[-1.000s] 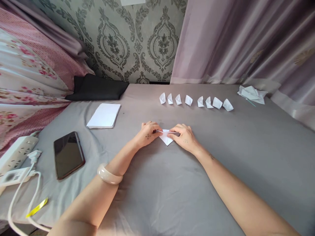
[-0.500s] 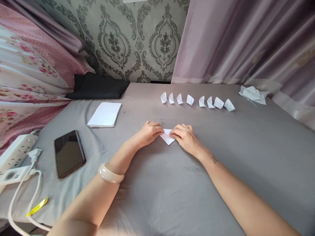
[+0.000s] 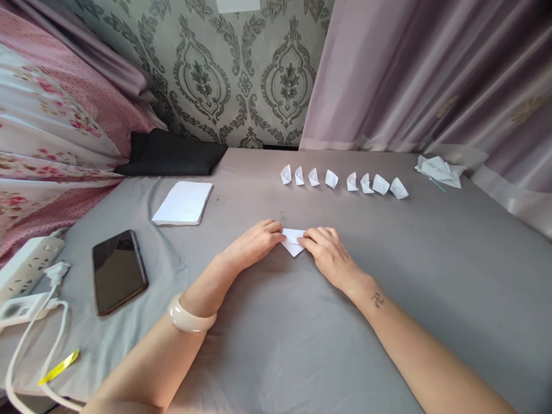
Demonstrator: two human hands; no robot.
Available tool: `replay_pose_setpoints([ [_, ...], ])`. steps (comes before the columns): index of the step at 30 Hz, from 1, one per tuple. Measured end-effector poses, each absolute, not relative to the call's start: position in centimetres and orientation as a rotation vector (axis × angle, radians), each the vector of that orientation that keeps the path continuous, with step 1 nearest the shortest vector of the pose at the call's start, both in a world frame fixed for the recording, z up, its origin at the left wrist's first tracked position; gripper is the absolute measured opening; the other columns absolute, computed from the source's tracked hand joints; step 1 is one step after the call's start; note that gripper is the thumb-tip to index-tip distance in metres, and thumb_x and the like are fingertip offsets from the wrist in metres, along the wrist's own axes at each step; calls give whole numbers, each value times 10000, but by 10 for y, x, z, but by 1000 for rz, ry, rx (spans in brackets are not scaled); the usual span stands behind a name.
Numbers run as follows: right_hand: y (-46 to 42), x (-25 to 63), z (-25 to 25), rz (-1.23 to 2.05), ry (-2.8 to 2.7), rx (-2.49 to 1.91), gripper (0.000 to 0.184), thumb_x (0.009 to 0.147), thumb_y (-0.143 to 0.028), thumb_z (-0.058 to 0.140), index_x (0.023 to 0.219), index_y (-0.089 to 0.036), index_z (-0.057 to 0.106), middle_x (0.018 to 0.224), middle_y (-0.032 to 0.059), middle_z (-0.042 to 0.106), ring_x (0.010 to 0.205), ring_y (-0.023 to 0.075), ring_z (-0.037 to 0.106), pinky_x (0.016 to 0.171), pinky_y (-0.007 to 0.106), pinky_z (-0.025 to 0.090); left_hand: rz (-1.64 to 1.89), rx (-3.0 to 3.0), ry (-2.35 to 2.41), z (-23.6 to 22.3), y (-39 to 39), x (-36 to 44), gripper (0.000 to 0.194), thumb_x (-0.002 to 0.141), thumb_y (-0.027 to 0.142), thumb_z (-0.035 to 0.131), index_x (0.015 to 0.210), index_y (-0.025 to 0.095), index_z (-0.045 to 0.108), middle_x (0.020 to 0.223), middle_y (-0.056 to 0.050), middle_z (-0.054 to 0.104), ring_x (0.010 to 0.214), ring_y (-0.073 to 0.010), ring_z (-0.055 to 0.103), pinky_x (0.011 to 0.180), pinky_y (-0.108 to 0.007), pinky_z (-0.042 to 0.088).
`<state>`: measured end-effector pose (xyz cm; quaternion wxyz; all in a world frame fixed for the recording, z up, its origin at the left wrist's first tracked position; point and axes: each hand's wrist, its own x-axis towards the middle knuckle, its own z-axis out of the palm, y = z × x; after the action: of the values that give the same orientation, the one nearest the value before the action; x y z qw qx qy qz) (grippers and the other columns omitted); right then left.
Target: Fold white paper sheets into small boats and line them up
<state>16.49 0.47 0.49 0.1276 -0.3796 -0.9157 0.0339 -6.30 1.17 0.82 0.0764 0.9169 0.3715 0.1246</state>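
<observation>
A small piece of folded white paper [image 3: 294, 247] lies on the grey cloth between my hands, its point toward me. My left hand [image 3: 261, 241] pinches its left corner, fingers closed. On the opposite corner, my right hand [image 3: 328, 253] is closed too, with the thumb pressing on the paper's face. A crease or folded flap runs across the upper part of the paper. Beyond my hands stands a row of several small folded paper boats [image 3: 331, 179]. My fingertips partly cover both corners of the sheet.
To the left are a stack of white paper [image 3: 183, 203], a phone [image 3: 119, 272], a power strip [image 3: 30, 267] with white cables and a yellow strip [image 3: 59, 367]. Black folded cloth [image 3: 172, 152] lies at the back. Crumpled white paper [image 3: 440, 171] sits at the far right.
The top of the paper now shows a flap folded down across it. Both hands have turned slightly, still holding the corners. The whole view has shifted a little.
</observation>
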Motion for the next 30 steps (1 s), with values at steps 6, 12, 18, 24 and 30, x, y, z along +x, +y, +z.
replay_pose_setpoints([
  [6, 2, 171, 3, 239, -2609, -1148, 352, 937, -82, 361, 1103, -215, 641, 1036, 71, 619, 903, 205, 535, 839, 365, 411, 300, 2740, 1161, 8, 5, -63, 376, 923, 84, 305, 1097, 162, 629, 928, -95, 579, 878, -198, 501, 779, -299, 442],
  [12, -7, 177, 14, 525, -2533, -1193, 387, 911, -68, 344, 1054, -232, 664, 1118, 53, 626, 971, 195, 576, 806, 332, 473, 33, 2776, 1447, 12, -11, -44, 532, 839, 33, 368, 1332, 216, 451, 991, -88, 557, 890, -216, 498, 767, -317, 458],
  [18, 3, 202, 27, 693, -2429, -1348, 339, 885, -110, 404, 957, -261, 699, 1059, -6, 675, 944, 164, 613, 832, 294, 467, -117, 2825, 1552, 7, -21, -31, 634, 803, 31, 435, 1393, 253, 361, 1080, -95, 523, 965, -216, 493, 787, -302, 472],
  [24, 4, 193, 16, 376, -2200, -1522, 309, 904, -130, 408, 1076, -199, 656, 1032, 54, 658, 958, 186, 589, 829, 302, 452, -104, 2836, 1596, 7, -24, -27, 601, 818, 39, 416, 1385, 235, 381, 1080, -109, 535, 962, -232, 518, 821, -341, 484],
  [30, -21, 163, 15, 72, -2602, -1445, 428, 860, 1, 359, 1184, -157, 590, 1073, 107, 588, 924, 218, 521, 775, 337, 435, -92, 2752, 1643, 14, -32, -19, 490, 854, 77, 413, 1335, 160, 453, 1073, -135, 596, 971, -258, 571, 854, -385, 486],
])
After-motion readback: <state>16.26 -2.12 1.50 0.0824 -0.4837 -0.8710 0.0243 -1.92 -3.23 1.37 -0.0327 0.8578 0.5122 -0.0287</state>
